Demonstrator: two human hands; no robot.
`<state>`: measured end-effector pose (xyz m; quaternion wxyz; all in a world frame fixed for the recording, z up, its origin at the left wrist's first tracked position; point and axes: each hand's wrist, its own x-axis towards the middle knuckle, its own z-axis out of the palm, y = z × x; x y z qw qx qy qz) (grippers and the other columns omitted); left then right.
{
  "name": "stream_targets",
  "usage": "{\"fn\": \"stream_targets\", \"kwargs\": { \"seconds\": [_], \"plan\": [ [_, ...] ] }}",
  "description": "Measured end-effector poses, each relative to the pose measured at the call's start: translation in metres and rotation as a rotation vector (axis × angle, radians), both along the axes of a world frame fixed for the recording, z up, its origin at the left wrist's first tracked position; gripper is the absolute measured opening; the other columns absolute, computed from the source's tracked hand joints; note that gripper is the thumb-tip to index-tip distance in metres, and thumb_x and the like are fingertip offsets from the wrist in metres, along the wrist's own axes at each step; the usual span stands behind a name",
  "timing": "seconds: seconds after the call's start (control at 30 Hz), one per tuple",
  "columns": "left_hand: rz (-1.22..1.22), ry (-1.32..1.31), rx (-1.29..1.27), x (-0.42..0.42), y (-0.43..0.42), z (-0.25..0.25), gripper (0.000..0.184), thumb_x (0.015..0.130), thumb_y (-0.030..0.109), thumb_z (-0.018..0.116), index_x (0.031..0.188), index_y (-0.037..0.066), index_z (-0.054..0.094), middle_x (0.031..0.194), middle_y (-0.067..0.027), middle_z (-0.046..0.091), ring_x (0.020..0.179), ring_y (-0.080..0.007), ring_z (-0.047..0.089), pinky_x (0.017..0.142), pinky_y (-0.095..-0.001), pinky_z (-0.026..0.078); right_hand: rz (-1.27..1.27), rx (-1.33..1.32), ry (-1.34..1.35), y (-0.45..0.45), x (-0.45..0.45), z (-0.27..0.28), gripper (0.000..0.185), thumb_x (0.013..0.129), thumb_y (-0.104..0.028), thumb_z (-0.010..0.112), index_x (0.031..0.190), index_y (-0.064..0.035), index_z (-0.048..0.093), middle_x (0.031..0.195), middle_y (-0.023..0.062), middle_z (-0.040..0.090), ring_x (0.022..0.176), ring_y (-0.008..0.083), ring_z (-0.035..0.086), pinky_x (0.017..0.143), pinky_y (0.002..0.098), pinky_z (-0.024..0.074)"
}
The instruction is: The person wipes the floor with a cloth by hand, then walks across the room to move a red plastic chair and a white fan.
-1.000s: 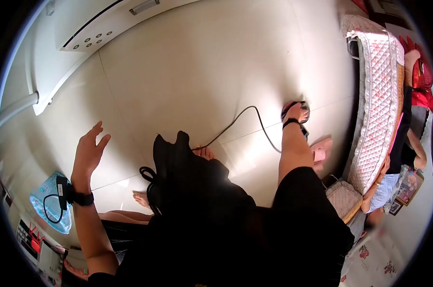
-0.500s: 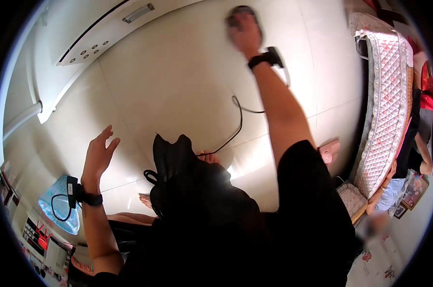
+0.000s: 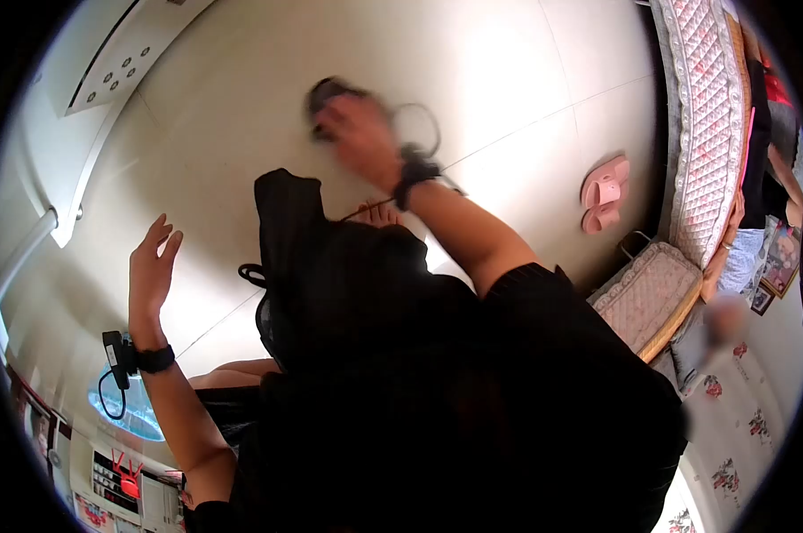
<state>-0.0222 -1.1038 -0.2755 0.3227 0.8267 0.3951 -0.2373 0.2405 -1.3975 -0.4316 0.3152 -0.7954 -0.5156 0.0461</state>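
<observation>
Over the floor, my right hand (image 3: 361, 138) grips a dark, rounded object (image 3: 326, 96); motion smears both, and I cannot make out what kind of thing it is. A thin cable (image 3: 423, 111) loops beside that wrist, which wears a black strap. On the other side, my left hand (image 3: 153, 266) hangs in the air with its fingers apart and nothing in it. A black strap with a small box (image 3: 115, 348) is on my left wrist. Black cloth (image 3: 330, 258) fills the space between my arms, and a bare foot shows past its edge.
Pink slippers (image 3: 604, 194) lie on the tiled floor (image 3: 499, 71). To the right stand a quilted seat (image 3: 708, 133) and a padded stool (image 3: 645, 298), with another person beside them. A white cabinet (image 3: 104, 67) is at upper left, and a blue translucent bag (image 3: 130, 413) sits at lower left.
My right hand has swept left and closer to my body with the dark object. The view has shifted, showing more of the slippers and stool. My left hand stays raised and open.
</observation>
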Motion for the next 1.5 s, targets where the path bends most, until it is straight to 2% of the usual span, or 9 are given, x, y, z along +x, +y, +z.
{"fn": "stream_targets", "kwargs": {
  "seconds": [0.03,0.23,0.5,0.77,0.9,1.0,1.1,1.3,1.5],
  "plan": [
    [0.012,-0.01,0.003,-0.006,0.0,0.003,0.052,0.097,0.031,0.062,0.141,0.004,0.052,0.126,-0.0203,0.066,0.12,-0.0318,0.062,0.101,-0.0379,0.047,-0.196,-0.062,-0.082,-0.021,0.004,0.015,0.044,0.072,-0.007,0.067,0.116,-0.011,0.065,0.111,0.0089,0.062,0.111,0.0307,0.056,0.094,0.0489,0.0437],
    [0.038,-0.023,0.031,-0.016,0.0,0.015,0.051,0.101,0.03,0.059,0.144,0.006,0.049,0.13,-0.0207,0.063,0.122,-0.0286,0.061,0.104,-0.0382,0.045,-0.862,-0.587,0.026,-0.196,-0.012,-0.02,0.068,0.089,-0.023,0.062,0.152,-0.0141,0.035,0.157,0.0137,0.033,0.148,0.0315,0.024,0.117,0.0651,0.0147],
    [0.013,-0.008,0.065,-0.025,-0.001,0.022,0.052,0.099,0.031,0.061,0.142,0.004,0.052,0.131,-0.0206,0.063,0.123,-0.0327,0.06,0.102,-0.0384,0.047,-1.499,-0.409,0.232,-0.2,-0.006,-0.06,0.072,0.093,-0.039,0.051,0.153,-0.0048,0.029,0.159,0.0247,0.025,0.147,0.0394,0.023,0.118,0.0555,0.0171],
    [0.028,-0.109,0.09,-0.029,0.006,0.026,0.055,0.098,0.032,0.062,0.142,0.002,0.05,0.13,-0.0217,0.063,0.122,-0.0349,0.061,0.1,-0.0381,0.048,-0.555,-0.228,-0.233,0.043,0.0,-0.07,0.062,0.083,-0.025,0.065,0.139,-0.0075,0.048,0.146,0.0183,0.044,0.138,0.0364,0.038,0.106,0.0592,0.0324],
    [0.068,-0.141,0.153,-0.049,0.021,0.023,0.054,0.097,0.032,0.063,0.14,0.002,0.052,0.127,-0.0214,0.065,0.118,-0.0349,0.063,0.1,-0.0371,0.048,0.077,-0.235,0.1,0.14,-0.069,-0.035,0.067,0.08,-0.026,0.068,0.142,-0.0104,0.047,0.15,0.0154,0.042,0.142,0.0344,0.035,0.107,0.0646,0.0298],
    [0.095,-0.17,0.177,-0.061,0.029,0.016,0.052,0.096,0.031,0.064,0.138,0.002,0.054,0.125,-0.0214,0.066,0.117,-0.0352,0.063,0.099,-0.0388,0.049,0.503,0.051,-0.023,0.165,-0.137,-0.136,0.069,0.078,-0.025,0.072,0.142,-0.0169,0.049,0.152,0.0101,0.041,0.145,0.0297,0.032,0.114,0.059,0.0263],
    [0.122,-0.134,0.188,-0.06,0.028,0.018,0.052,0.096,0.031,0.064,0.137,0.002,0.055,0.124,-0.0218,0.066,0.116,-0.036,0.063,0.098,-0.0395,0.049,0.825,-0.126,0.02,0.154,-0.157,-0.107,0.066,0.079,-0.022,0.071,0.141,-0.0169,0.05,0.153,0.0095,0.041,0.146,0.029,0.031,0.116,0.0575,0.0258],
    [0.144,-0.106,0.182,-0.065,0.036,0.011,0.052,0.096,0.028,0.064,0.139,0.0,0.052,0.126,-0.0223,0.065,0.117,-0.0346,0.063,0.101,-0.0389,0.048,0.44,-0.054,-0.098,0.205,-0.053,-0.105,0.043,0.082,-0.013,0.061,0.125,-0.0091,0.063,0.124,0.0141,0.06,0.118,0.0321,0.055,0.098,0.0461,0.0467],
    [0.163,-0.124,0.215,-0.074,0.034,0.013,0.052,0.095,0.031,0.063,0.137,0.0,0.054,0.126,-0.0222,0.064,0.117,-0.0374,0.061,0.101,-0.0418,0.047,0.0,-0.108,-0.34,0.22,0.132,-0.128,0.048,0.082,-0.013,0.062,0.129,-0.0032,0.059,0.129,0.019,0.058,0.12,0.0371,0.053,0.104,0.0457,0.0433]
  ]
}}
